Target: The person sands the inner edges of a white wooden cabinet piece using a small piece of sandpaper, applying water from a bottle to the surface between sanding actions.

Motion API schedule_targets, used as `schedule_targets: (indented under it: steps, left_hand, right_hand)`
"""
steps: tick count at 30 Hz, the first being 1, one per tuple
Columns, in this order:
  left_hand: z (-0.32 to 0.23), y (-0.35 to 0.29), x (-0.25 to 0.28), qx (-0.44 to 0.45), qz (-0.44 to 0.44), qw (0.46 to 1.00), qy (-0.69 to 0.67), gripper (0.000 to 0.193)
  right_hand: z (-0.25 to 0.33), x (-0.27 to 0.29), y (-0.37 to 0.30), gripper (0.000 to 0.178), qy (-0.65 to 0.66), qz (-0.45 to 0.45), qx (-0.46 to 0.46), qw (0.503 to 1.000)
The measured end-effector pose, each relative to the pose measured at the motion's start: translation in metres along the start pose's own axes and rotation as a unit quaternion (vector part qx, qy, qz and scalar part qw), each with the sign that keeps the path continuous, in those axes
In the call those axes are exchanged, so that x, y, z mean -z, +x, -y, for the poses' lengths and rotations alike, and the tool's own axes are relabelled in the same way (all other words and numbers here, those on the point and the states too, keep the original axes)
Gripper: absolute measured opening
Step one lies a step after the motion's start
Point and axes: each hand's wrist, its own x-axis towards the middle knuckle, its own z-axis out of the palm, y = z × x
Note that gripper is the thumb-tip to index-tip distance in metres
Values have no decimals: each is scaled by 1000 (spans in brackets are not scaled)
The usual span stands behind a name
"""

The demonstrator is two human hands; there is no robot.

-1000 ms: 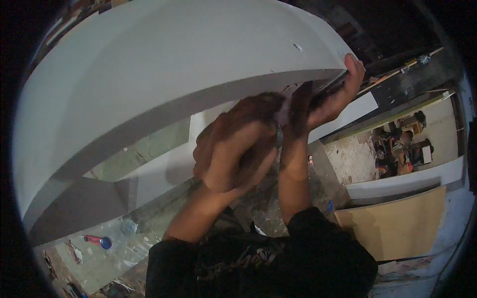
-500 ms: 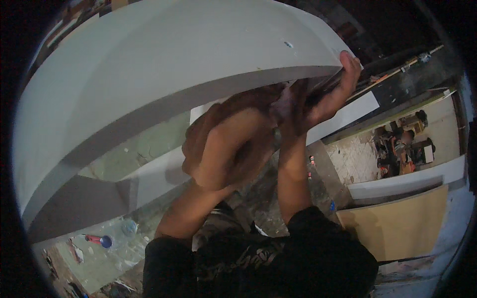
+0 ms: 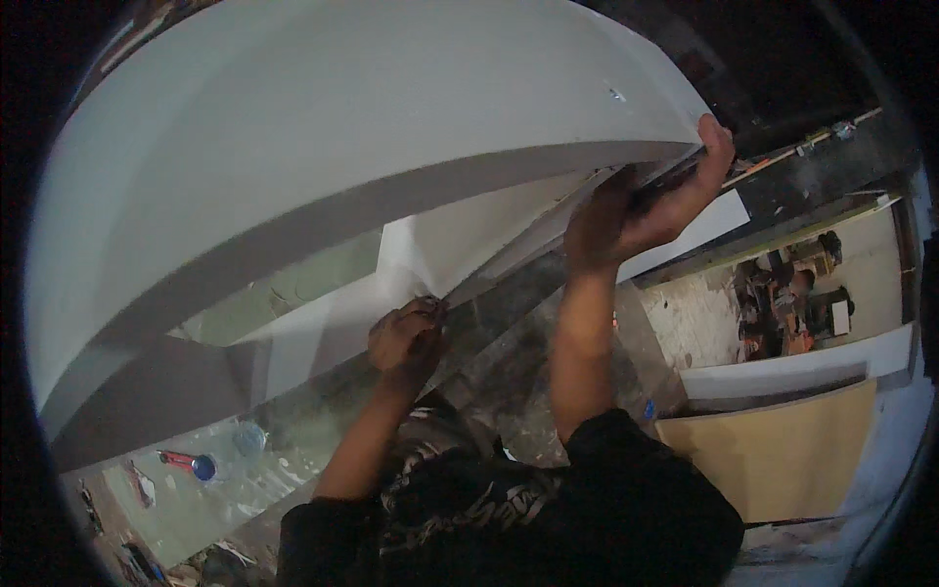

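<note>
A large white curved panel with a thick grey edge fills the upper left. My right hand is closed round its right end, with fingertips over the outer face and the palm below the edge. Lower down, my left hand is closed in a pinch at the edge of a pale inner board under the curve. A narrow grey-white strip runs along that edge between the hands. Whatever is in my left fingers is too small and dark to make out.
On a pale sheet at lower left lie a red-and-blue tool and a clear round item. A tan board leans at lower right beside a white curved piece. Dark clutter sits beyond on the floor.
My left hand has moved down and left, away from my right hand, exposing the board's edge. The panel's right end and my right hand have shifted slightly right and down.
</note>
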Motion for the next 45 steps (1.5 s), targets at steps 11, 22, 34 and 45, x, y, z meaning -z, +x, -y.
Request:
schedule_targets:
  steps: [11,22,34,45]
  left_hand:
    - [18,-26,9,14,41,999,-7,17]
    - [-43,53,-10,10,-33,999,30,16]
    - [-19,30,9,-75,23,996,43,29]
    - [-15,17,7,-19,-10,999,25,25]
  right_hand:
    - [-4,6,0,67,-34,31,42,998]
    - [-9,8,-5,68,-18,38,39,998]
    - [-2,6,-3,66,-16,47,10,999]
    - [-4,0,-6,67,46,41,9,998]
